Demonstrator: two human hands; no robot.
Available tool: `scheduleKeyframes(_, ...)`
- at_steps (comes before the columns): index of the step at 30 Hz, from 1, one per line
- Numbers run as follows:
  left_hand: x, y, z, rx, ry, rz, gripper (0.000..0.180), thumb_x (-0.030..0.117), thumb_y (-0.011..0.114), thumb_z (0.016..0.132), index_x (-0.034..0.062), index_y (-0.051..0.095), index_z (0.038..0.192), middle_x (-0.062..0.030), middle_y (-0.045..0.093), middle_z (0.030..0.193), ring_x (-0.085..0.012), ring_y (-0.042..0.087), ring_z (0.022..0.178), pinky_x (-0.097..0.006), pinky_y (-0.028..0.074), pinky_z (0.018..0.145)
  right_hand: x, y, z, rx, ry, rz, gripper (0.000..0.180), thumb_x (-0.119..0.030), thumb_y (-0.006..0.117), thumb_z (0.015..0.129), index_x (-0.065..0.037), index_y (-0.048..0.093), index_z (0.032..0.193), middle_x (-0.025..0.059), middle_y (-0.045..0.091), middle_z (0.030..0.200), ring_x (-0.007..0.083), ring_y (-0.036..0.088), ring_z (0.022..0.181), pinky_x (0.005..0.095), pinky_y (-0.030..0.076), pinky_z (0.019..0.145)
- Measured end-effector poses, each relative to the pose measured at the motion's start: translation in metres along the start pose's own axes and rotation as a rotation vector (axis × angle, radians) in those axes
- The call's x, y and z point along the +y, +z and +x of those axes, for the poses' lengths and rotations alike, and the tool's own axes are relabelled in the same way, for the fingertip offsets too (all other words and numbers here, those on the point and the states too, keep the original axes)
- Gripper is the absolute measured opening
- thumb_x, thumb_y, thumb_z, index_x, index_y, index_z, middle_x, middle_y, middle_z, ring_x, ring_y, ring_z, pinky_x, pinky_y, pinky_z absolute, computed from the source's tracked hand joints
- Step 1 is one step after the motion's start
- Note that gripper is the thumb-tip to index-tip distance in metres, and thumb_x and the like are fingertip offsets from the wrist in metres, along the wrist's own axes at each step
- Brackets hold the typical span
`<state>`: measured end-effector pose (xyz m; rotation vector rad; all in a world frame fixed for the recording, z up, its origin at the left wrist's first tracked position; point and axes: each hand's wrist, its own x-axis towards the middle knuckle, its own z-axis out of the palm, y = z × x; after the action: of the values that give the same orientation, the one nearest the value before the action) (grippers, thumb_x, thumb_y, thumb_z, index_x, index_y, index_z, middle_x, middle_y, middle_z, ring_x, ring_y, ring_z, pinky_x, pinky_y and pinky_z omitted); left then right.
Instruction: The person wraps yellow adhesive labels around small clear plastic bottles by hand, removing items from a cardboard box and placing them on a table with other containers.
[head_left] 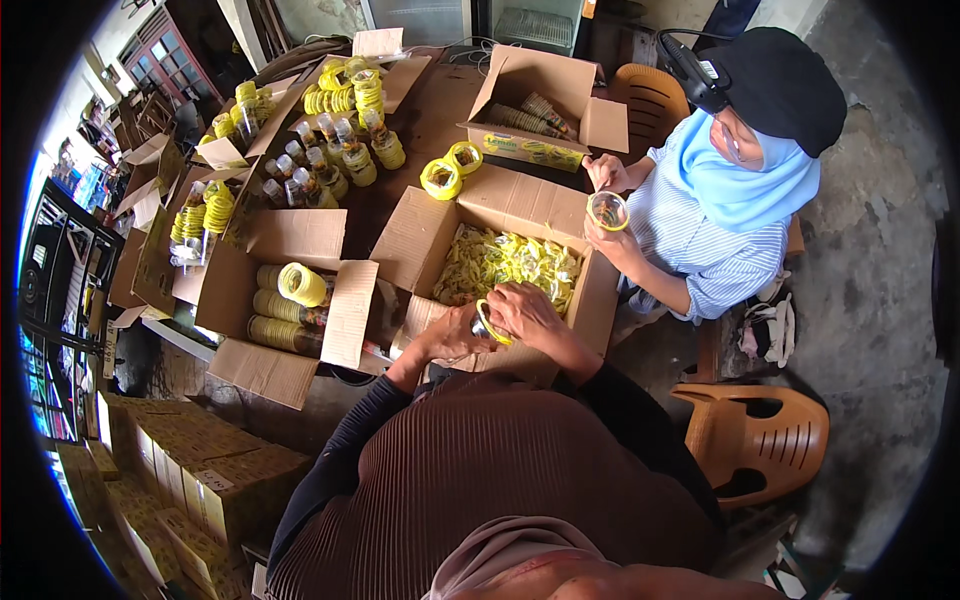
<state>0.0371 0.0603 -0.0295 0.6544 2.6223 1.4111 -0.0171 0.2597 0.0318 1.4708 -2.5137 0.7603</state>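
Observation:
Close to my body, over the near edge of an open cardboard box (597,312), my two hands meet at a clear plastic cup with a yellow rim (489,324). My left hand (450,336) is closed around the cup's side. The fingers of my right hand (527,312) are bent and pressed at its yellow rim; their tips are partly hidden. Inside the box lies a heap of small yellow-and-clear packets (510,262). Two yellow-rimmed cups (440,180) stand just past the box's far left corner.
Left of my hands, an open box (230,295) holds stacks of yellow-rimmed cups. Filled cups (310,165) crowd the table behind it. Across on the right, a co-worker (715,220) holds a similar cup (608,210). An orange plastic chair (755,445) stands at my right.

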Motion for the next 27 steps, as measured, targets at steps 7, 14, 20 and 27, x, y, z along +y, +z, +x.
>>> scheduleKeyframes(7, 0.037, -0.01, 0.003, 0.032, -0.086, -0.061, 0.061, 0.035, 0.083, 0.067, -0.004, 0.053, 0.103, -0.0233, 0.063, 0.079, -0.0354, 0.065, 0.076, -0.04, 0.05, 0.064, 0.01, 0.011, -0.004, -0.026, 0.171, 0.184, 0.018, -0.021, 0.062, 0.084, -0.005, 0.052, 0.083, 0.0124, 0.058, 0.074, 0.0331, 0.061, 0.071, 0.0425, 0.049, 0.064)
scheduleKeyframes(14, 0.062, 0.0, 0.0, 0.143, -0.161, 0.356, 0.07, 0.034, 0.082, 0.066, -0.0031, 0.049, 0.115, -0.0236, 0.064, 0.089, -0.0366, 0.066, 0.082, -0.043, 0.054, 0.067, 0.036, 0.043, -0.009, 0.139, 0.603, 0.44, 0.022, -0.022, 0.051, 0.09, -0.001, 0.056, 0.087, 0.0215, 0.059, 0.076, 0.0396, 0.059, 0.07, 0.0449, 0.046, 0.063)
scheduleKeyframes(20, 0.056, -0.009, -0.008, 0.296, -0.093, 0.337, 0.075, 0.034, 0.082, 0.067, -0.0051, 0.045, 0.119, -0.0234, 0.061, 0.104, -0.0372, 0.063, 0.094, -0.041, 0.053, 0.079, 0.071, 0.039, -0.045, 0.166, 0.776, 0.409, 0.028, -0.026, 0.058, 0.088, 0.002, 0.057, 0.085, 0.0226, 0.06, 0.072, 0.0392, 0.059, 0.068, 0.0436, 0.045, 0.062)
scheduleKeyframes(27, 0.052, -0.015, -0.002, 0.322, -0.131, 0.184, 0.069, 0.018, 0.076, 0.075, -0.0041, 0.036, 0.127, -0.0248, 0.053, 0.112, -0.0428, 0.052, 0.109, -0.046, 0.045, 0.09, 0.068, 0.048, -0.059, 0.273, 0.745, 0.356, 0.023, -0.017, 0.071, 0.08, 0.002, 0.058, 0.083, 0.0208, 0.062, 0.075, 0.0379, 0.062, 0.072, 0.0424, 0.047, 0.064)
